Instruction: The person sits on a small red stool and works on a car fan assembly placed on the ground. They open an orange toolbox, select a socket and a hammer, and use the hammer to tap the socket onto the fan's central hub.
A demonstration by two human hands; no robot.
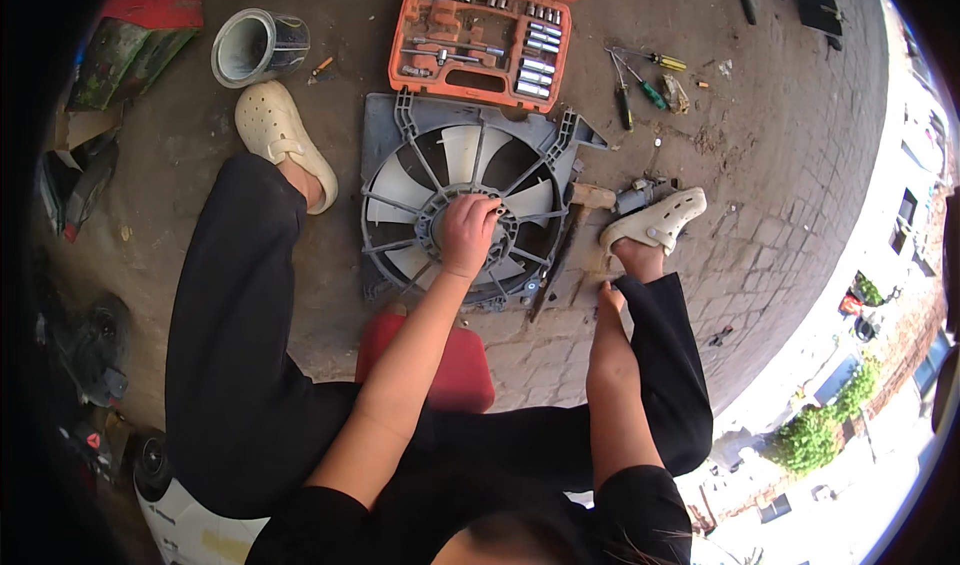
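Observation:
A grey plastic radiator fan shroud [378,165] with a pale-bladed fan [461,150] lies on the ground between my feet. My left hand [470,233] is over the fan's central hub, its thumb and fingers pinched together. A small dark metallic piece shows at the fingertips, too small to name; the hub beneath is partly covered. My right hand [610,297] is down beside my right trouser leg, near the ankle. Most of its fingers are hidden, and no held thing shows there.
Beyond the shroud sits an orange socket set case [480,83], lid raised. A hammer [592,197] and a grey cylindrical part [632,201] lie to its right. Several screwdrivers [652,95] rest farther right. A metal can [290,43] lies left; a red stool [462,370] is nearer me.

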